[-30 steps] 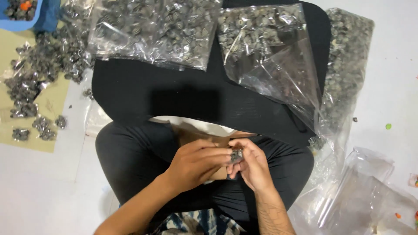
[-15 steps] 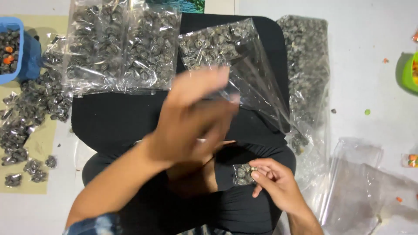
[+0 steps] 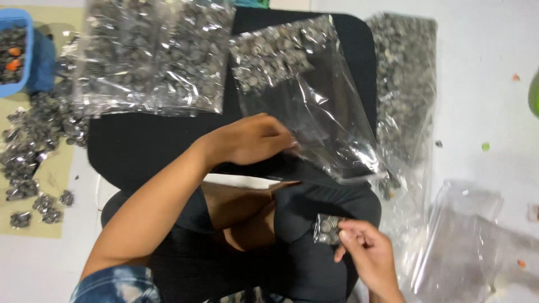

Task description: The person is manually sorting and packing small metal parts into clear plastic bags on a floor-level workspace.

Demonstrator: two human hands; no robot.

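Observation:
My right hand pinches a small clear packet of grey metal parts above my right knee. My left hand reaches forward over a black cushion, and its fingertips touch the lower edge of a half-full clear plastic bag of grey metal parts. Whether the fingers have gripped that bag's edge is unclear. I sit cross-legged in dark clothing, with my legs under both hands.
A fuller bag of the same parts lies on the cushion at the far left, another on the right. Small filled packets are scattered on a tan mat at left beside a blue tub. Empty clear bags lie at right.
My left hand left the right hand, swung up past the camera and came down at the middle bag's edge. The right hand stayed low over my knee, holding the small packet.

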